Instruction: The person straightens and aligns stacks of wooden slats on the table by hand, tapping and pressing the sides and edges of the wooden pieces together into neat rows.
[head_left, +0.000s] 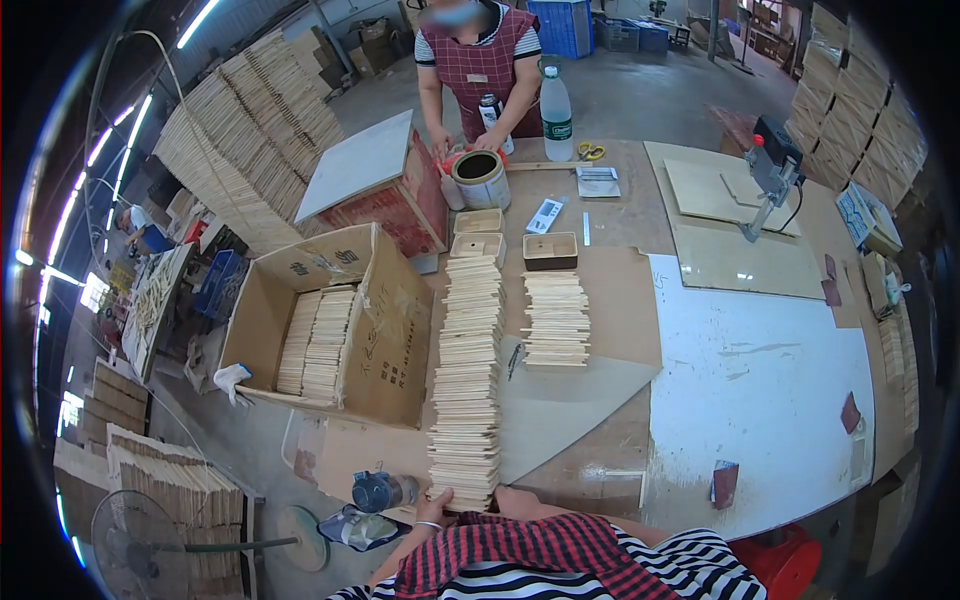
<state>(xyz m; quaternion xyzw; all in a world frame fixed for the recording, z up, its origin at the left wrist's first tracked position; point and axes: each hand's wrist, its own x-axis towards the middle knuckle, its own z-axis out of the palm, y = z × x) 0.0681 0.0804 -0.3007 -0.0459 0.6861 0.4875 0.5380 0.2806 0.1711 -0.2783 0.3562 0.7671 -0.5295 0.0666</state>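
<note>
A long row of thin wooden strips [468,370], standing packed side by side, runs up the table to its near edge. At the near end, my left hand [436,508] is closed against the left side of the row. My right hand [514,502] is at the opposite side of the same end, its fingers partly hidden, and the end strips are gripped between both hands. A shorter row of strips [557,320] lies to the right. Small wooden boxes [550,250] stand at the far ends of the rows.
Left is a cardboard box [395,340] holding more strips; a dark blue-lidded jar [372,492] stands near my left hand. Across the table, a co-worker [480,70] has hands near a large can [481,182]. A bottle [556,115], yellow scissors [591,151] and a white board [750,390] are also there.
</note>
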